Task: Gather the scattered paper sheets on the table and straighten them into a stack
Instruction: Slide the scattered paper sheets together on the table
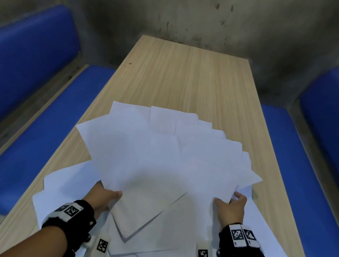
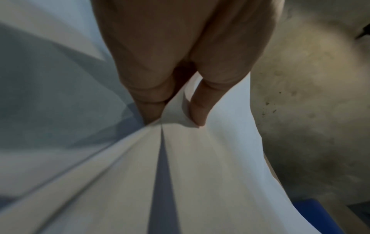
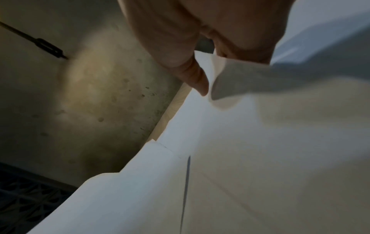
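Fingers (image 2: 197, 109) of the left hand (image 1: 102, 198) and right hand (image 1: 232, 207) pinch the near edges of a fanned bundle of white paper sheets (image 1: 161, 153), lifted over more sheets on the wooden table (image 1: 183, 74). Blue benches (image 1: 25, 93) flank both sides; a stained grey wall (image 1: 200, 10) stands beyond.

White paper sheets (image 1: 160, 159), blank, fanned and overlapping in a loose untidy pile on the bench; upper bunch lifted at its near edge, corners splayed toward 10 through 2 o'clock; flat sheets beneath poke out at 4 and 8 o'clock
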### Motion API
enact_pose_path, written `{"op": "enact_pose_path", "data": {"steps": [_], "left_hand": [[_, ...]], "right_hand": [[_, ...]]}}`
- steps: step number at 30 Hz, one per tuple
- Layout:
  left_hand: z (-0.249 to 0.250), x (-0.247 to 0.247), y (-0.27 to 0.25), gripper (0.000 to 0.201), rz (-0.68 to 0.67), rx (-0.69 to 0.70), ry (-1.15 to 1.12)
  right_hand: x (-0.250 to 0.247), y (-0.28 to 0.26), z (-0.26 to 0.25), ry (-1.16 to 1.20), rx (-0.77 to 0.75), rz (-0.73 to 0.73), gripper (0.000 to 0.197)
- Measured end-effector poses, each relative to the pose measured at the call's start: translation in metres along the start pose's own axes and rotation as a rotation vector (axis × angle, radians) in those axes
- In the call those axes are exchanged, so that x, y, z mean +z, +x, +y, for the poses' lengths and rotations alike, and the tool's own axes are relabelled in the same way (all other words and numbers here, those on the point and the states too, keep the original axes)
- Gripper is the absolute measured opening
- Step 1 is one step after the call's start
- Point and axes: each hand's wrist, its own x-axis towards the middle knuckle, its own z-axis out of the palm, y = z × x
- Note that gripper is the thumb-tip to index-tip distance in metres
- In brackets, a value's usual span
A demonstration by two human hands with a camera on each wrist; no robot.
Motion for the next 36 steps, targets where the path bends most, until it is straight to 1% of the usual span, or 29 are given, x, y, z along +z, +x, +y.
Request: {"op": "enact_pose_path", "data": {"steps": [2,4,5,7,8,10,11,13,15,18,21,23,25,26,27,29,30,31,33,34,35,36], "left_hand": [[-0.005,-0.001,-0.001,0.053,-0.038,-0.066,-0.048],[-0.006,-0.002,-0.004,0.045,-0.088,-0.101,-0.074],[-0.005,-0.003,-0.005,0.039,-0.11,-0.104,-0.082],[-0.003,-0.005,-0.009,0.032,-0.165,-0.092,-0.075],[-0.002,-0.006,-0.011,0.032,-0.19,-0.076,-0.067],[-0.004,-0.007,-0.012,0.036,-0.196,-0.028,-0.035],[-0.006,-0.007,-0.012,0.039,-0.19,-0.007,-0.012],[-0.008,-0.004,-0.012,0.049,-0.188,0.019,0.01],[-0.008,0.001,-0.014,0.059,-0.184,0.044,0.019],[-0.006,0.007,-0.016,0.056,-0.195,0.117,-0.001],[-0.004,0.014,-0.018,0.064,-0.195,0.209,0.017],[0.001,0.018,-0.02,0.061,-0.203,0.251,0.008],[0.008,0.017,-0.02,0.051,-0.212,0.256,-0.048],[0.012,0.014,-0.021,0.048,-0.228,0.253,-0.085],[0.015,0.011,-0.021,0.046,-0.246,0.254,-0.122],[0.016,0.007,-0.019,0.048,-0.263,0.244,-0.189],[0.016,0.007,-0.017,0.05,-0.257,0.226,-0.216],[0.016,0.008,-0.018,0.051,-0.254,0.208,-0.236],[0.016,0.011,-0.018,0.046,-0.288,0.196,-0.244],[0.018,0.012,-0.02,0.044,-0.318,0.193,-0.238],[0.019,0.012,-0.023,0.044,-0.346,0.195,-0.238],[0.02,0.01,-0.024,0.048,-0.369,0.19,-0.248]], "right_hand": [[0.005,-0.005,0.005,0.034,0.019,-0.094,0.062],[0.009,-0.008,0.008,0.041,0.012,-0.178,0.068],[0.01,-0.008,0.008,0.044,-0.005,-0.19,0.069],[0.01,-0.002,0.005,0.075,-0.018,-0.195,0.061],[0.009,0.0,0.002,0.101,-0.008,-0.207,0.055],[0.009,0.005,-0.003,0.12,0.005,-0.276,0.045],[0.011,0.006,-0.006,0.113,0.007,-0.303,0.04],[0.015,0.009,-0.01,0.117,0.015,-0.311,0.03],[0.019,0.007,-0.016,0.121,-0.001,-0.324,0.03],[0.024,-0.001,-0.024,0.068,-0.084,-0.376,0.035],[0.032,-0.013,-0.033,-0.066,-0.166,-0.427,0.029],[0.035,-0.018,-0.039,-0.148,-0.213,-0.47,0.028],[0.033,-0.016,-0.041,-0.151,-0.212,-0.48,0.029],[0.031,-0.013,-0.041,-0.151,-0.21,-0.472,0.035],[0.029,-0.01,-0.041,-0.157,-0.205,-0.465,0.047],[0.028,-0.003,-0.038,-0.152,-0.146,-0.433,0.089],[0.031,0.0,-0.036,-0.108,-0.085,-0.447,0.103],[0.034,0.003,-0.033,-0.071,-0.023,-0.458,0.105],[0.039,-0.01,-0.039,0.042,0.134,-0.519,0.101],[0.042,-0.011,-0.038,0.121,0.188,-0.557,0.105],[0.041,-0.016,-0.041,0.168,0.188,-0.583,0.107],[0.04,-0.015,-0.04,0.196,0.135,-0.582,0.109]]}}
